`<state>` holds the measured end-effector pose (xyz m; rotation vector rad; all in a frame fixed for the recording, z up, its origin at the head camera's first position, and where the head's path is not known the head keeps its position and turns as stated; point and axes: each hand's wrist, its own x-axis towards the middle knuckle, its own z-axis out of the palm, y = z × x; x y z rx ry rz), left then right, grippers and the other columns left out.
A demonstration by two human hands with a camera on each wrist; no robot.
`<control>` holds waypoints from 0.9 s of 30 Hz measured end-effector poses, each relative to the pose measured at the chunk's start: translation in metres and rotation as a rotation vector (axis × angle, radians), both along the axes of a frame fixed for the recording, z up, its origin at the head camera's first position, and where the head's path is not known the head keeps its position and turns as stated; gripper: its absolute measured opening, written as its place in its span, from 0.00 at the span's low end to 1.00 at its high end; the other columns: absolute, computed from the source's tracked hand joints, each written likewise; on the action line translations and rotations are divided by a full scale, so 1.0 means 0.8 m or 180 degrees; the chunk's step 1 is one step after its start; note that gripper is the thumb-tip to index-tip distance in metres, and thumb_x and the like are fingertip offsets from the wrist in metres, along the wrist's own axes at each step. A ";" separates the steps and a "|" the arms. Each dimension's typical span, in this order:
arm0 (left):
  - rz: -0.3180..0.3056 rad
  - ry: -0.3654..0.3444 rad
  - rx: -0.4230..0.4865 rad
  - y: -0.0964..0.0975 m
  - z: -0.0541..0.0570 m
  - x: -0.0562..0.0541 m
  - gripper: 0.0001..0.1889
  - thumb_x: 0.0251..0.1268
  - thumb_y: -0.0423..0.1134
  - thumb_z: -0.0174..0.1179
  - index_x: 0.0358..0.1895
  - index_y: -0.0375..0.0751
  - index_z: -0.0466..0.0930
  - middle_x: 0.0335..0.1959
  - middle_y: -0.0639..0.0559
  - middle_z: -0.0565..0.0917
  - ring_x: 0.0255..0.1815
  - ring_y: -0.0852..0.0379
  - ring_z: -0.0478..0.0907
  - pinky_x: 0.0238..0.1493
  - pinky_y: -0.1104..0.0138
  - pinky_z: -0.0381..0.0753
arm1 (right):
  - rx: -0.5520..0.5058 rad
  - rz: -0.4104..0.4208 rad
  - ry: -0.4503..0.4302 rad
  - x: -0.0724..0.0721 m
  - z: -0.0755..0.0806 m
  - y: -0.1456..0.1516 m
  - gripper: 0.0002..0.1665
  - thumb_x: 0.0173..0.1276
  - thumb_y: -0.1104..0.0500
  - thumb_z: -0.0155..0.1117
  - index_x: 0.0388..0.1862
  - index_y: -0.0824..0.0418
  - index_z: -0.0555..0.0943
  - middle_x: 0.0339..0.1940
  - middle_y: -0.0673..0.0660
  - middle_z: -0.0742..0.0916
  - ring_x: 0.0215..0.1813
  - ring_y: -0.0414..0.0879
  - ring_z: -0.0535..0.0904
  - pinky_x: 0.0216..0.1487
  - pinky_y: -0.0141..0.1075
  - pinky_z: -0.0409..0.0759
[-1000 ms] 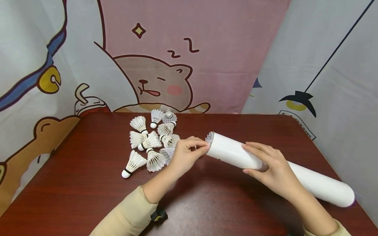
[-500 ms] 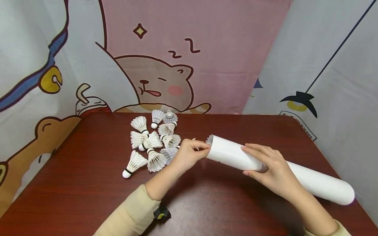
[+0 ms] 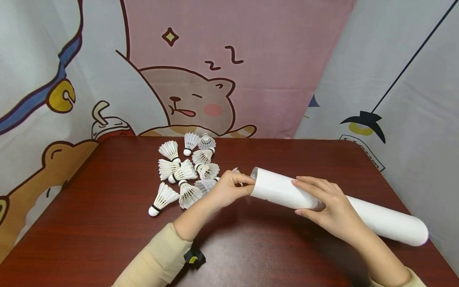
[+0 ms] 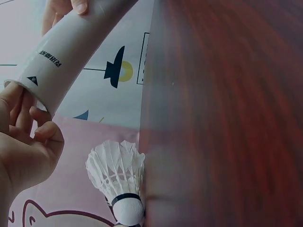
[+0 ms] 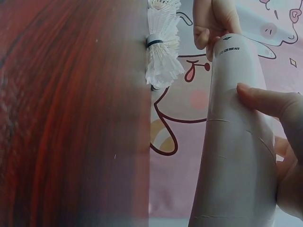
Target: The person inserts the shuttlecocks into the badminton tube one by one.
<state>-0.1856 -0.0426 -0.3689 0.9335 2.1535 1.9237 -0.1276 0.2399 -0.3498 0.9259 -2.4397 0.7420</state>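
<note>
My right hand (image 3: pixel 333 205) grips a long white shuttlecock tube (image 3: pixel 277 188) around its middle, thumb on the near side and fingers over the top. The tube slants, its open mouth facing left. At that mouth is my left hand (image 3: pixel 229 188), its fingertips inside the rim. In the left wrist view the fingers (image 4: pixel 24 111) reach into the tube (image 4: pixel 71 56); their tips are hidden, so I cannot tell whether they pinch anything. Small dark print marks the tube (image 5: pixel 236 142) near its mouth in the right wrist view.
Several white feather shuttlecocks (image 3: pixel 183 171) lie in a loose group left of my left hand. One shuttlecock (image 3: pixel 163 198) lies nearest me, and another (image 3: pixel 236 170) shows partly behind my left hand. The reddish-brown table (image 3: pixel 107 231) ends at a patterned cloth (image 3: pixel 279 79).
The feather skirt that stuck out of the tube's mouth has gone inside, out of sight. My left fingers have followed it into the opening. The tube's mouth has dipped slightly, its far end risen.
</note>
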 end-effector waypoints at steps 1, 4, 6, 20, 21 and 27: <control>0.0012 -0.0021 -0.0015 -0.002 0.000 0.000 0.09 0.57 0.22 0.61 0.40 0.20 0.82 0.36 0.35 0.84 0.31 0.64 0.78 0.33 0.67 0.79 | 0.0003 0.0001 0.0007 0.000 0.000 0.000 0.48 0.37 0.62 0.83 0.63 0.53 0.77 0.60 0.55 0.79 0.56 0.48 0.73 0.51 0.43 0.61; 0.0077 -0.0079 -0.0039 -0.007 0.001 0.000 0.09 0.58 0.25 0.63 0.41 0.23 0.83 0.34 0.41 0.86 0.27 0.66 0.76 0.28 0.69 0.77 | 0.0000 -0.0012 0.0033 0.000 0.002 0.001 0.48 0.36 0.62 0.83 0.63 0.53 0.77 0.60 0.55 0.79 0.56 0.49 0.73 0.51 0.43 0.61; 0.0110 -0.0060 -0.0058 -0.011 0.004 0.000 0.09 0.59 0.27 0.64 0.42 0.27 0.84 0.33 0.45 0.86 0.27 0.63 0.76 0.27 0.69 0.75 | -0.0012 -0.0024 0.0044 0.000 0.003 0.002 0.49 0.36 0.63 0.83 0.63 0.53 0.77 0.60 0.55 0.79 0.55 0.49 0.73 0.50 0.43 0.61; 0.0685 0.0364 -0.0195 -0.059 0.022 -0.020 0.09 0.60 0.33 0.66 0.44 0.36 0.86 0.40 0.48 0.86 0.39 0.58 0.79 0.36 0.67 0.75 | -0.0016 -0.0105 0.0008 -0.001 0.005 0.006 0.49 0.36 0.62 0.84 0.63 0.53 0.77 0.62 0.52 0.78 0.55 0.49 0.73 0.49 0.44 0.61; 0.0753 0.0398 -0.0233 -0.064 0.024 -0.022 0.09 0.60 0.33 0.66 0.44 0.36 0.86 0.40 0.49 0.86 0.39 0.58 0.79 0.35 0.66 0.75 | -0.0015 -0.0105 0.0011 -0.001 0.004 0.007 0.49 0.35 0.62 0.84 0.63 0.53 0.77 0.62 0.52 0.78 0.55 0.49 0.73 0.48 0.44 0.61; 0.0971 0.0393 -0.0311 -0.094 0.037 -0.022 0.10 0.60 0.35 0.66 0.44 0.38 0.86 0.38 0.51 0.87 0.39 0.55 0.77 0.33 0.65 0.74 | -0.0011 -0.0100 0.0036 -0.001 0.003 0.007 0.49 0.35 0.62 0.84 0.63 0.54 0.77 0.61 0.54 0.79 0.53 0.49 0.74 0.48 0.43 0.61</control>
